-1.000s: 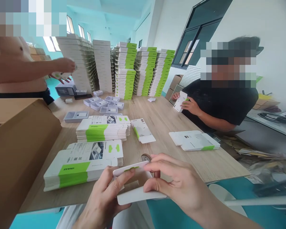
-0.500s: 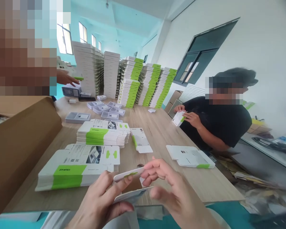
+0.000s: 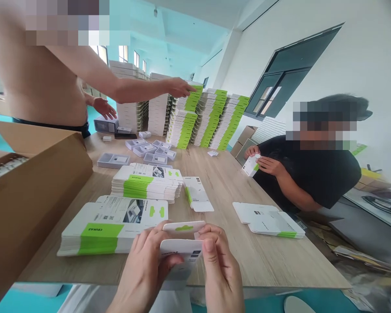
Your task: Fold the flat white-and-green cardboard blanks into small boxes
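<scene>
Both my left hand (image 3: 143, 267) and my right hand (image 3: 220, 269) grip a white cardboard box blank (image 3: 182, 245), partly folded, with a green oval cut-out mark on its upper flap. Its lower part is hidden behind my fingers. Just left of my left hand lies a thick stack of flat white-and-green box blanks (image 3: 111, 226). A smaller stack (image 3: 146, 182) sits beyond it, and a single blank (image 3: 197, 193) lies nearby. Further right on the table are more opened blanks (image 3: 267, 221).
A long wooden table (image 3: 257, 256) runs ahead. A large cardboard carton (image 3: 35, 195) stands at left, with grey plastic trays (image 3: 113, 160) behind it. Tall box stacks (image 3: 211, 117) rise at the far end. A person in black (image 3: 313, 174) holds a white box (image 3: 250, 166); another person's hand (image 3: 179, 87) reaches toward the stacks.
My hands have drawn closer together, and the blank now sits more upright between them. The person at left has stretched an arm out toward the stacks, and the view has shifted slightly.
</scene>
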Tool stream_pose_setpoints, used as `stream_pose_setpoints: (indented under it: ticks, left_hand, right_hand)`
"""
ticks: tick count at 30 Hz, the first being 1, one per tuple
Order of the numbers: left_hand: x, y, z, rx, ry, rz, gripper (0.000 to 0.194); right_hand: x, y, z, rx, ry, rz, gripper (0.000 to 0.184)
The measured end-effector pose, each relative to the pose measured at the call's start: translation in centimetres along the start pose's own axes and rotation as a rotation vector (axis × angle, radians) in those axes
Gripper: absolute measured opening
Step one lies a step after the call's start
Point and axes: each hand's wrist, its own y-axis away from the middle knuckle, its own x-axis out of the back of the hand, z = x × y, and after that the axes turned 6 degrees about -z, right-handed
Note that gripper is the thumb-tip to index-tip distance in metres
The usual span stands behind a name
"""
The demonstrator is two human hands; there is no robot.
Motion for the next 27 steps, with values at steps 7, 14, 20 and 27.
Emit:
stream_pose_setpoints:
  ticks: [7,14,20,27]
  left_hand:
    - [-0.9,-0.4,7.0,0.705,0.56,0.226,0.037]
    - [0.3,-2.8,7.4,0.949,1.083,0.428,0.05]
    - [0.3,-2.9,7.5,1.013,1.064,0.457,0.04]
    - [0.4,-3.0,6.8,0.991,0.994,0.44,0.022]
  right_hand:
    - [-2.8,0.6,0.0,-0.082,-0.256,0.246,0.041]
    - [-4.1,1.1,-1.3,-0.205,-0.415,0.422,0.042]
    - [-4.0,1.2,-2.4,-0.239,-0.443,0.467,0.027]
    - [-2.3,1.4,-0.7,-0.072,-0.289,0.283,0.01]
